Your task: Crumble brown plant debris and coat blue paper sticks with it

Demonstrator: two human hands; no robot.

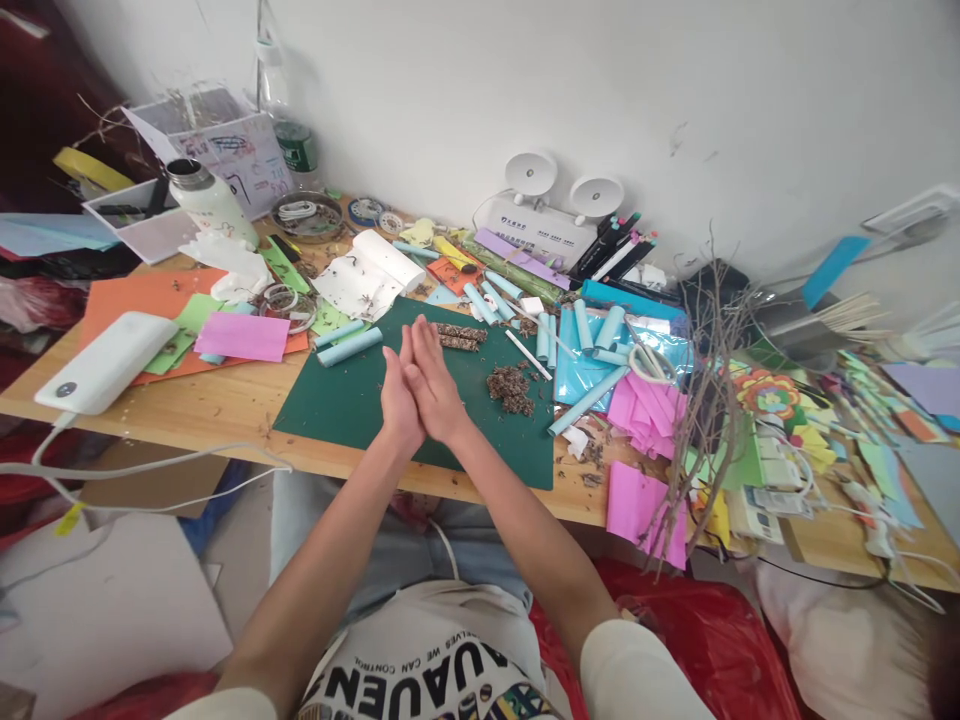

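Note:
My left hand (401, 400) and my right hand (435, 385) are pressed palm to palm over the green mat (487, 440). Their fingers are together and point away from me; whatever lies between the palms is hidden. Just beyond the fingertips, brown speckled sticks (461, 337) lie on the mat. A pile of brown crumbly bits (511, 389) sits to the right of my hands, with a thin white stick (528, 355) above it. Light blue paper rolls (350, 347) rest at the mat's left edge.
A white power bank (107, 362) with its cable is at the left. An open bottle (212, 203) stands behind it. Dry twigs (705, 400) rise at the right beside pink paper (646, 512). A white device (540, 230) stands against the wall.

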